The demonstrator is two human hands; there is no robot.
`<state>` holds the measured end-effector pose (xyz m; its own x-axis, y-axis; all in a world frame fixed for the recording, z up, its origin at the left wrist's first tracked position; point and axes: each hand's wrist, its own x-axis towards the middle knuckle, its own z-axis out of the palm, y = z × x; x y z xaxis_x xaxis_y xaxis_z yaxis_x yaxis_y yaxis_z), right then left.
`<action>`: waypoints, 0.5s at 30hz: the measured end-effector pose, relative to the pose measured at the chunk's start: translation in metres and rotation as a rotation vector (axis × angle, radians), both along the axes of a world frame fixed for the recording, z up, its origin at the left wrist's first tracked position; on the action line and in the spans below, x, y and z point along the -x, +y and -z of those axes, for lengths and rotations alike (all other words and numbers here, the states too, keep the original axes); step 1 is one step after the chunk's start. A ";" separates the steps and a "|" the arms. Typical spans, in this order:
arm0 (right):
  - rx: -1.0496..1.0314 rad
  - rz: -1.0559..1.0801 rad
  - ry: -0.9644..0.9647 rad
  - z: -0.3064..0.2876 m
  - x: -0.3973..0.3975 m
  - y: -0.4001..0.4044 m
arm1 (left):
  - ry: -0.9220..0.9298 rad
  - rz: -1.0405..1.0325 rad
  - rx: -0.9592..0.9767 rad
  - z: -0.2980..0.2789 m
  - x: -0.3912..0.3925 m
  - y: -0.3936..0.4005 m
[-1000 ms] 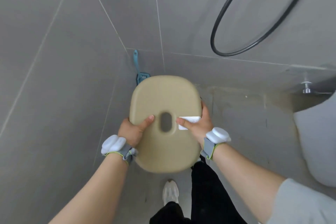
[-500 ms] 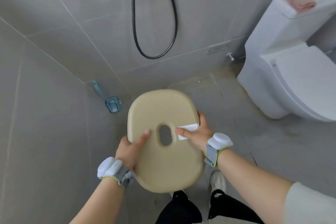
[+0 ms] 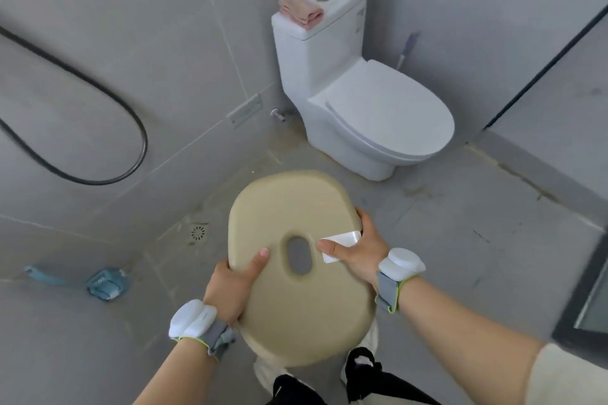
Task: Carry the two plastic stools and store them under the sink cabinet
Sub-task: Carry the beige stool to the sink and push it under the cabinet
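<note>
I hold a beige plastic stool (image 3: 296,299) in front of me above the floor, its seat facing up with an oval hole in the middle. My left hand (image 3: 232,286) grips its left rim, thumb on top. My right hand (image 3: 357,248) grips the right rim, thumb pressing on a white label (image 3: 342,242) next to the hole. Whether a second stool sits beneath this one cannot be seen. The sink cabinet is out of view.
A white toilet (image 3: 368,108) with its lid shut stands ahead right, a pink cloth (image 3: 301,13) on its tank. A black hose (image 3: 98,102) hangs on the left wall. A floor drain (image 3: 198,233) and a blue brush (image 3: 98,283) lie left. A dark-framed door (image 3: 589,289) is at right.
My view has swung right, from the wall corner to the toilet and the door frame. Both hands keep the same grip on the stool, which travels with me.
</note>
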<state>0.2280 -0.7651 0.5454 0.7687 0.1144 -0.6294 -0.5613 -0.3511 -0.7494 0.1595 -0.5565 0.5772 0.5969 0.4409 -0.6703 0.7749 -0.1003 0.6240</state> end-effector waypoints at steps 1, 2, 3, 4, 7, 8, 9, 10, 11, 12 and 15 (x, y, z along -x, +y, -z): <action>0.004 0.003 -0.006 -0.001 -0.002 -0.008 | -0.003 0.025 -0.009 0.001 -0.005 -0.007; -0.003 0.030 -0.001 -0.003 -0.006 -0.026 | -0.010 0.058 -0.026 0.002 -0.016 -0.024; -0.002 0.076 -0.008 -0.005 -0.012 -0.050 | -0.021 0.100 -0.036 0.004 -0.030 -0.045; 0.014 0.122 -0.016 -0.006 -0.018 -0.074 | -0.028 0.148 -0.043 0.002 -0.046 -0.068; 0.042 0.263 -0.045 -0.008 -0.036 -0.146 | -0.046 0.251 -0.029 0.002 -0.090 -0.135; 0.046 0.302 -0.053 -0.009 -0.041 -0.165 | -0.056 0.296 -0.040 0.002 -0.103 -0.154; 0.042 0.312 -0.075 -0.010 -0.045 -0.172 | -0.074 0.306 -0.034 -0.001 -0.111 -0.162; 0.045 0.351 -0.082 -0.012 -0.050 -0.189 | -0.083 0.339 -0.019 -0.004 -0.123 -0.179; 0.049 0.411 -0.081 -0.013 -0.055 -0.210 | -0.080 0.384 0.010 -0.002 -0.138 -0.201; 0.054 0.421 -0.089 -0.015 -0.060 -0.217 | -0.094 0.386 0.040 -0.004 -0.148 -0.207; 0.048 0.532 -0.101 -0.015 -0.073 -0.262 | -0.079 0.520 0.072 -0.005 -0.188 -0.252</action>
